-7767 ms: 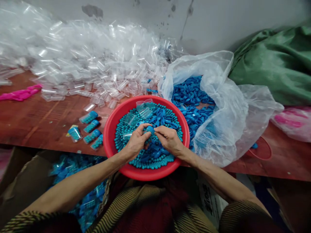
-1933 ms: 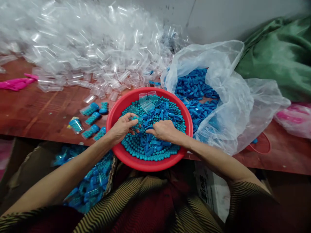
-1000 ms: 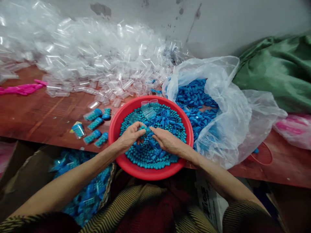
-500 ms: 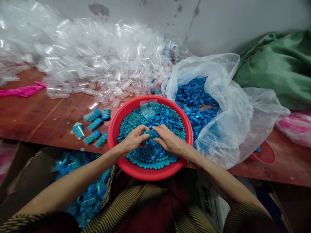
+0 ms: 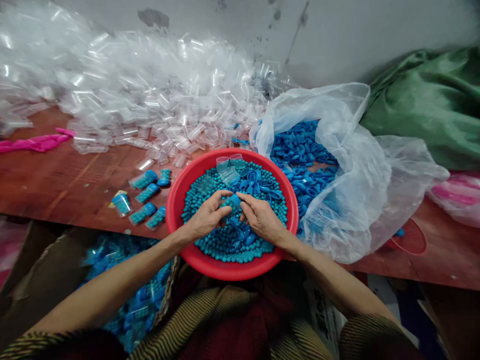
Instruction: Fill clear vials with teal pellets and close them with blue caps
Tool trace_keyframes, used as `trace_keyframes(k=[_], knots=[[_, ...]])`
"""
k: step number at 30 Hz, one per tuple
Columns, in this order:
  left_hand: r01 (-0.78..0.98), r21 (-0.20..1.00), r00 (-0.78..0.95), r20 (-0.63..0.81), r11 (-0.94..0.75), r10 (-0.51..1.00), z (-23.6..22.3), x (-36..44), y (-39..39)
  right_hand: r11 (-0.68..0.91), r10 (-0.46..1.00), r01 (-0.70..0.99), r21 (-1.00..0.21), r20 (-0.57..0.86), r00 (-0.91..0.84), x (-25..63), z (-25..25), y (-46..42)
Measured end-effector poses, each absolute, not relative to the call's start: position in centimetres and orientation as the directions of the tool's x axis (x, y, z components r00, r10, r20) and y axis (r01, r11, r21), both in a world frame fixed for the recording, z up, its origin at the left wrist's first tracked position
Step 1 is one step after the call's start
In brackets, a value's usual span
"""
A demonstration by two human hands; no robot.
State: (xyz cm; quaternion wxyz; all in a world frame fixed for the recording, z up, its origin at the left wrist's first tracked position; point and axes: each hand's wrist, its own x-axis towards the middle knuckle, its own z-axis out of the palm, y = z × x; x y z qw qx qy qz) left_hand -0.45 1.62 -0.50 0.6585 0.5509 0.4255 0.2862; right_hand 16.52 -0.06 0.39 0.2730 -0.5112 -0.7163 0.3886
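Over a red plastic basin [image 5: 174, 210], my left hand [image 5: 205, 218] is closed around a small clear tube [image 5: 226, 202] with teal beads inside. My right hand [image 5: 264, 218] pinches the blue cap [image 5: 235, 200] at the tube's right end. Cap and tube meet between the fingertips, though whether the cap is fully seated is hidden. Teal beads [image 5: 195, 196] fill the basin, with loose blue caps [image 5: 270, 192] and a few clear tubes [image 5: 229, 176] lying on top. Several capped, bead-filled tubes [image 5: 142, 212] rest on the table left of the basin.
Empty clear tubes [image 5: 150, 95] are heaped along the wall. To the right, a translucent bag [image 5: 360, 175] spills blue caps [image 5: 300, 145]. A cardboard box [image 5: 41, 280] of filled tubes stands below the table edge. A red mesh basket [image 5: 412, 237] and green cloth [image 5: 431, 110] lie farther right.
My right hand has brought a blue cap onto the end of the bead-filled tube in my left hand. The left hand has stayed nearly in place.
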Motion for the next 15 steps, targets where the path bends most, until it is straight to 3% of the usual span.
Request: trace_keyframes(k=[6,12,15], knots=[[0.076,0.972,0.478,-0.232,0.223,0.847,-0.34,-0.36,1.57,-0.009,0.967,0.306,-0.952,-0.086,-0.239,16.15,-0.20,0.11],[0.052,0.961,0.461,-0.264,0.272,0.847,-0.47,-0.39,1.63,0.099,0.985,0.486,-0.868,0.015,-0.174,15.75,0.32,-0.06],[-0.004,0.946,0.467,-0.286,0.325,0.837,-0.46,-0.52,1.55,0.104,0.979,0.475,-0.874,0.006,-0.204,15.96,0.34,-0.05]])
